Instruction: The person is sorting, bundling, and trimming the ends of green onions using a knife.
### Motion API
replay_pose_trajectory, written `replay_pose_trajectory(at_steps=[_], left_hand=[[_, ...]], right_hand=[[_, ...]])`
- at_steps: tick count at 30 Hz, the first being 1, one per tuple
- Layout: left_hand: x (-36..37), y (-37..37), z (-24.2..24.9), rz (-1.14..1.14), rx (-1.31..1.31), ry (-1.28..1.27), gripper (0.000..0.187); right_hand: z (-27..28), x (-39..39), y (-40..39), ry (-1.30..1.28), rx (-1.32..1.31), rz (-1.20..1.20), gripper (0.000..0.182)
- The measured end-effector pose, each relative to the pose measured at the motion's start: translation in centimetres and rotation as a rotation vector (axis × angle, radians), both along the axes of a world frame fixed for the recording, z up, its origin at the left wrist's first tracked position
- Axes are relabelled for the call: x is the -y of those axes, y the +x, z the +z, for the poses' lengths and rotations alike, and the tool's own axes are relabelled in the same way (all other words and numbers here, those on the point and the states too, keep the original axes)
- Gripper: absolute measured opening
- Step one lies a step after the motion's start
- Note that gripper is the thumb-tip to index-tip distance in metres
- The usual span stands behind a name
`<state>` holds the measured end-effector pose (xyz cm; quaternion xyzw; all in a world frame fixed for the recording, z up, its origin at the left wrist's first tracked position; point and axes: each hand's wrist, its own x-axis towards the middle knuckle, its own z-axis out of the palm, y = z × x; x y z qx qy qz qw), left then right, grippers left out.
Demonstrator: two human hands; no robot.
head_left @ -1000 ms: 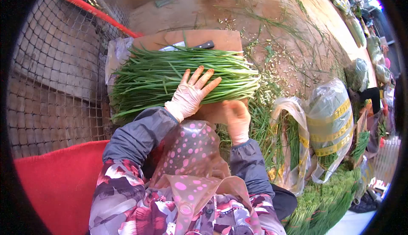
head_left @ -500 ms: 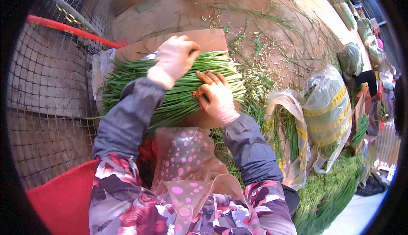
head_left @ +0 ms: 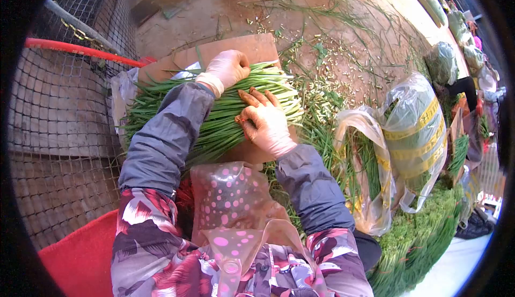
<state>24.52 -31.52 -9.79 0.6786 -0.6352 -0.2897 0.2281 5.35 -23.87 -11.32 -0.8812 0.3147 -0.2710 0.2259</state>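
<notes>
Chive bundle (head_left: 214, 109) is best gathered evenly, left hand (head_left: 228, 67) curled over its far edge, right hand (head_left: 265, 121) pressed flat on top, stems kept parallel on the cardboard (head_left: 252, 47).

- The chives (head_left: 225, 117) are showing deep green, paling at their cut ends.
- The left glove (head_left: 228, 67) is looking pale pink.
- The right glove (head_left: 266, 122) is showing pink with brown stains.
- The sleeves (head_left: 166, 130) are appearing slate grey.
- The apron (head_left: 236, 211) is showing clear with pink dots.
- The bag (head_left: 416, 130) is carrying yellow bands.
- The bar (head_left: 80, 50) is glowing red.
</notes>
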Motion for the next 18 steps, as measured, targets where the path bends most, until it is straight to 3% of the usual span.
replay_pose_trajectory(at_steps=[2,3,6,8,9,10,12,13,15,16,17,18], left_hand=[[1.3,0.7,0.8,0.105,-0.414,-0.135,0.014],[1.6,0.4,4.5,0.137,-0.656,-0.05,0.013],[2.9,-1.2,12.9,-0.306,-1.222,-0.41,0.018],[3.4,-3.1,17.6,-0.288,-1.244,-0.388,0.025],[3.7,-3.9,18.5,-0.274,-1.268,-0.365,0.038],[5.4,-4.0,17.2,-0.276,-1.271,-0.358,0.038],[10.2,-3.6,11.2,-0.37,-0.411,-0.445,0.028],[10.0,-4.2,7.8,-0.44,-0.164,-0.601,0.035],[7.4,-3.2,5.3,-0.42,0.505,-0.109,0.036],[5.4,-3.2,4.0,-0.373,0.488,-0.027,0.036],[4.6,-1.7,0.1,-0.386,0.482,-0.118,0.034],[3.3,-1.7,-0.6,-0.318,0.517,-0.003,0.033]], right_hand=[[0.0,0.0,0.0,0.005,0.006,-0.006,0.012],[0.0,0.0,-0.1,0.007,0.006,0.001,0.011],[-0.3,0.1,-0.1,0.009,0.012,0.006,0.011],[-0.4,0.2,0.0,0.007,0.019,0.001,0.011],[-0.4,0.2,0.0,0.008,0.033,0.003,0.011],[-0.4,0.2,-0.1,0.011,0.045,0.005,0.011],[-0.4,0.1,-0.2,0.026,0.048,0.0,0.011],[-0.4,0.1,-0.2,0.04,0.051,-0.002,0.011],[-0.6,0.2,-0.2,0.022,0.091,-0.01,0.01],[-0.6,0.3,-0.2,0.002,0.071,-0.003,0.009],[-0.7,0.3,-0.3,-0.016,0.05,0.005,0.008],[-0.6,0.2,-0.2,-0.005,0.069,-0.002,0.008]])
